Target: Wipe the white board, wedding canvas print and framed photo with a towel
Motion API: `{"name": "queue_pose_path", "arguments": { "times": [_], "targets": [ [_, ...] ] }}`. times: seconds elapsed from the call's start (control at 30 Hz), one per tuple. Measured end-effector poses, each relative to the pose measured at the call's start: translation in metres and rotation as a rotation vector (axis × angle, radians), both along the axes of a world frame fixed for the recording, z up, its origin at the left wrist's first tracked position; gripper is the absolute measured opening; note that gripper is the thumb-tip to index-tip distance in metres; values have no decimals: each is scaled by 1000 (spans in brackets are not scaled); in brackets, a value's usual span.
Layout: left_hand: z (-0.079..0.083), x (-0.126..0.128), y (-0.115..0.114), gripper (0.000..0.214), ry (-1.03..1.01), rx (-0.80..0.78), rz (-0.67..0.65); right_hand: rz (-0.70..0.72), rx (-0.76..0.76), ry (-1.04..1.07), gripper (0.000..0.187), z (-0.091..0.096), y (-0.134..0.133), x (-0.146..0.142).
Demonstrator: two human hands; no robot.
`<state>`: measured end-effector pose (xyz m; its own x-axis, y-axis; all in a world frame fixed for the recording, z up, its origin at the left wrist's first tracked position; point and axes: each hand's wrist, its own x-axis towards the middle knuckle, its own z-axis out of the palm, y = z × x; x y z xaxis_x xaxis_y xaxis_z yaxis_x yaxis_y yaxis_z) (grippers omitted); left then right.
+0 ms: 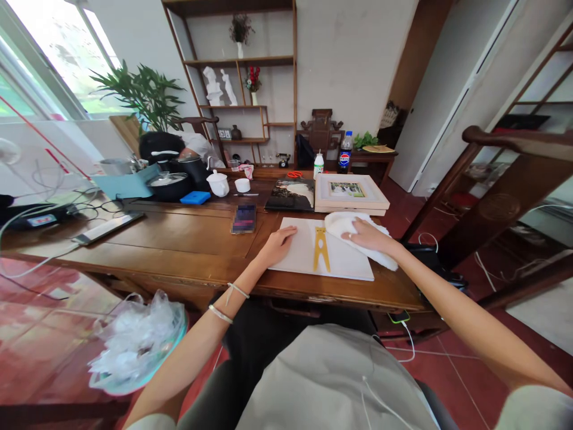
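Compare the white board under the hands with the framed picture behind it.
The white board is blank, bearing a yellow strut; the framed picture shows a photo. The left hand rests on the white board and a white cloth overlaps it; no hand touches the framed picture. Both lie flat on the desk.

A white board (301,249) lay flat near the table's (179,239) front edge, a yellow wooden stand (321,248) on it. A crumpled white cloth (340,224) covered its far right corner.
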<state>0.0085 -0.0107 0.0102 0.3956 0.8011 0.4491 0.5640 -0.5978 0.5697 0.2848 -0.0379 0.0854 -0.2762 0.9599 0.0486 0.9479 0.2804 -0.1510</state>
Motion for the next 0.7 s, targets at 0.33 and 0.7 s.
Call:
{"name": "queue_pose_path", "arguments": {
  "times": [0.33, 0.7],
  "targets": [
    [-1, 0, 0, 38, 6, -1, -7, 196, -137, -15, 36, 8, -95, 4],
    [-3, 0, 2, 37, 0, 0, -14, 14, 10, 33, 33, -12, 22, 1]
  ]
}}
